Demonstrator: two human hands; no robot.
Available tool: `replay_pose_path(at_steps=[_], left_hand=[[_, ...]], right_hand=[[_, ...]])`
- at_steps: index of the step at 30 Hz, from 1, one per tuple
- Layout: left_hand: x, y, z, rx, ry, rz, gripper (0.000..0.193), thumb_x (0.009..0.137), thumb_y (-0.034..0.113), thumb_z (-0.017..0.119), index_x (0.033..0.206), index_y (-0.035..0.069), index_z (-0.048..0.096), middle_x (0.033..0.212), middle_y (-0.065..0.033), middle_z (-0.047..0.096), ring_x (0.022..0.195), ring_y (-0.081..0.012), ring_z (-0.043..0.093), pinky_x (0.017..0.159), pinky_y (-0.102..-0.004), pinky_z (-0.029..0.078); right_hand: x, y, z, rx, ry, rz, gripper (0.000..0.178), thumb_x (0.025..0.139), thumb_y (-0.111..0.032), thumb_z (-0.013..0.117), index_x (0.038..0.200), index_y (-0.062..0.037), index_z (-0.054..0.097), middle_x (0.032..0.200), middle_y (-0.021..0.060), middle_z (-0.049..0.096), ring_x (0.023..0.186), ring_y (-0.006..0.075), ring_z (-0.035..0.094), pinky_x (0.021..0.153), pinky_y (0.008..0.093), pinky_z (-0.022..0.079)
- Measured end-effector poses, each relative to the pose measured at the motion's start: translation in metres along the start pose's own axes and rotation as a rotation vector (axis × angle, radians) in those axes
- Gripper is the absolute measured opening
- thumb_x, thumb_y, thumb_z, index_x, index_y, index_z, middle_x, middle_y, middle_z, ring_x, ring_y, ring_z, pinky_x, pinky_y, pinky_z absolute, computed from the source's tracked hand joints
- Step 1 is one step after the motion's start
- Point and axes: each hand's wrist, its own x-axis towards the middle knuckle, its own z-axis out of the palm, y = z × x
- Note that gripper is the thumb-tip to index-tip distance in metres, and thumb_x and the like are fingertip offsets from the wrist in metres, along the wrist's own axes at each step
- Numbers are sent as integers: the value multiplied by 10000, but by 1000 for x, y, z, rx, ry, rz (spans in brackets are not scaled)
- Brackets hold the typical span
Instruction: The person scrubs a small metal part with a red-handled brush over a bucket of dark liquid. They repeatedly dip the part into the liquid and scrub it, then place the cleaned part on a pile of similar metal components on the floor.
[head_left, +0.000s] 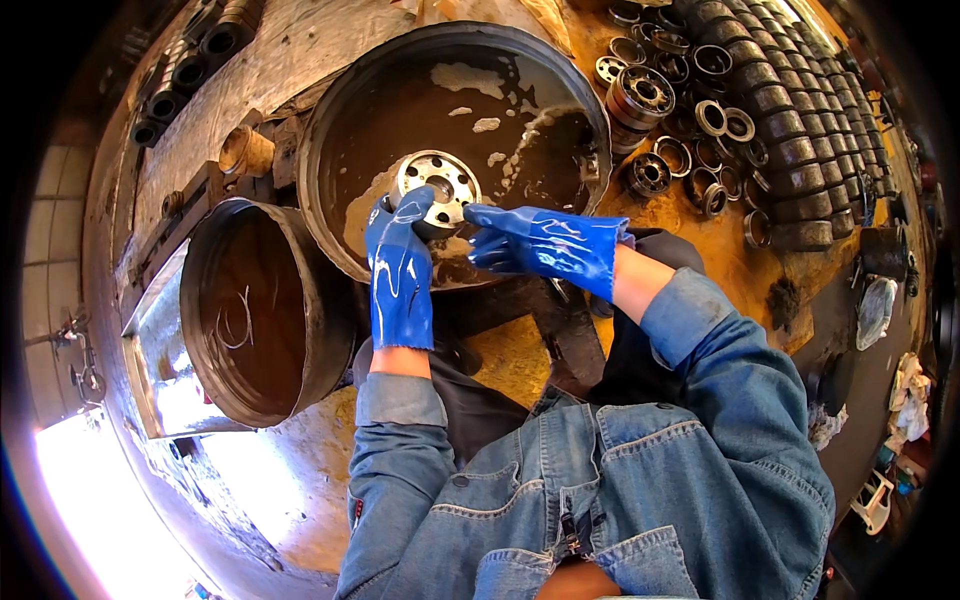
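A round metal flange [462,183] with a ring of holes and a larger centre hole is held over the near side of a wide round tub [322,215] of brown liquid with patches of foam. My left hand [403,235], in a wet blue rubber glove, grips the flange at its left edge with the thumb across its face. My right hand [535,245], gloved the same way, is at the flange's right edge, fingers stretched toward it. Whether its fingertips grip or only touch the rim is hard to see.
Left of the tub stands a second round drum [325,330] holding brown liquid. Metal rings [711,118] and flanges lie loose at the right, beside stacked rows of dark cylindrical parts [790,125]. A small rusty cup [246,152] and dark tubes [190,73] are at the left.
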Motion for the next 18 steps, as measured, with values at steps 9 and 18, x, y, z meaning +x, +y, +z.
replay_pose_path(at_steps=[9,18], left_hand=[[14,-11,4,19,72,0,474,820,44,802,1249,-48,625,1075,-139,714,949,-241,709,873,-357,591],[7,2,18,205,50,59,401,923,111,772,1253,-59,622,1086,-169,743,913,-254,731,824,-372,615]], right_hand=[[47,12,30,533,-80,-106,411,903,-405,827,1196,-144,707,1097,67,749,990,195,720,855,334,584],[2,-5,23,467,-157,-335,441,971,-368,763,1311,-99,683,1116,44,725,1012,142,674,870,283,542]])
